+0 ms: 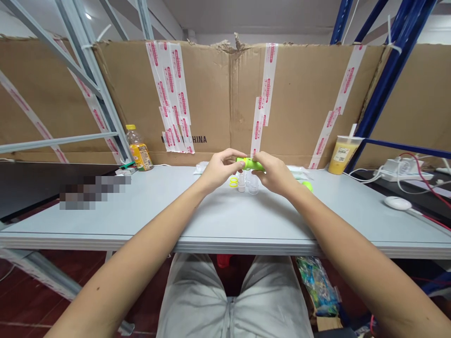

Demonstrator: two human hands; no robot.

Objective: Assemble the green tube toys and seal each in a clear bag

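Above the middle of the table, my left hand (222,169) and my right hand (274,172) hold a bright green tube-shaped piece (251,164) between them, lying sideways. Fingers of both hands pinch its two ends, and a bit of yellow shows near the left one. Just below the hands, a small clear cylinder (241,183) and a clear plastic cup-like part (252,186) stand on the table. Yellow rings (233,181) lie to their left. A round green piece (307,186) rests beside my right wrist, partly hidden by it.
A drink bottle with a yellow cap (140,149) stands back left, a plastic cup of yellow drink (343,155) back right. Cardboard (211,94) walls the table's far side. A white mouse (398,203), cables and a power strip (401,169) are at right. Clear plastic bags lie behind my hands.
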